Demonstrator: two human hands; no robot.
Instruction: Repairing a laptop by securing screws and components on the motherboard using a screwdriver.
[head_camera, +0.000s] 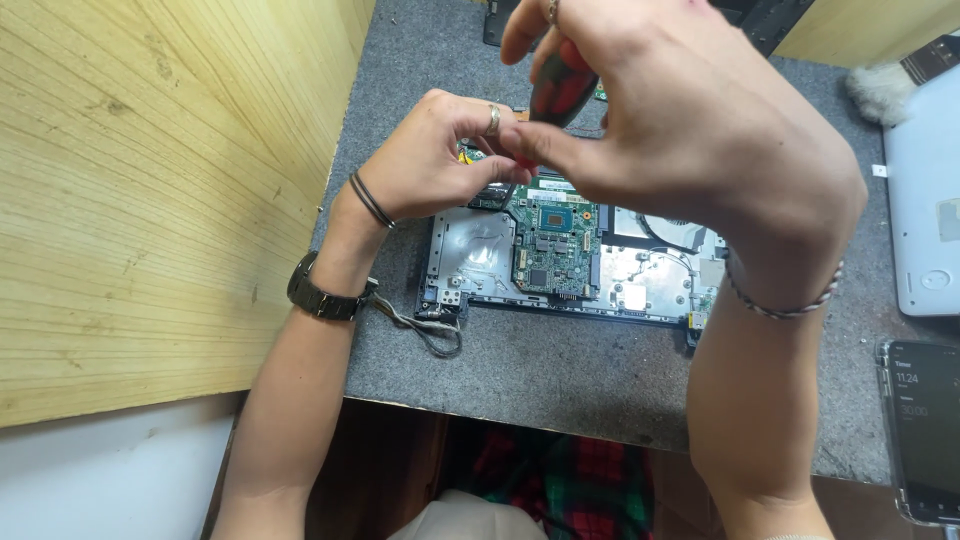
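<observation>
An opened laptop base (470, 255) lies on a grey felt mat, its green circuit board (553, 240) exposed in the middle. My right hand (690, 130) grips the red and black handle of a screwdriver (560, 92) from above, close to the camera. My left hand (435, 155), with a ring, a dark wristband and a watch, pinches around the screwdriver's shaft just over the board's upper left part. The tip is hidden under my fingers. A fan (672, 232) sits to the right of the board.
A wooden wall (160, 190) rises at the left. A grey cable (430, 330) hangs off the base's left corner. A silver laptop lid (925, 200) lies at the right, a phone (925, 430) with a lit screen at the lower right, a brush (890, 85) at top right.
</observation>
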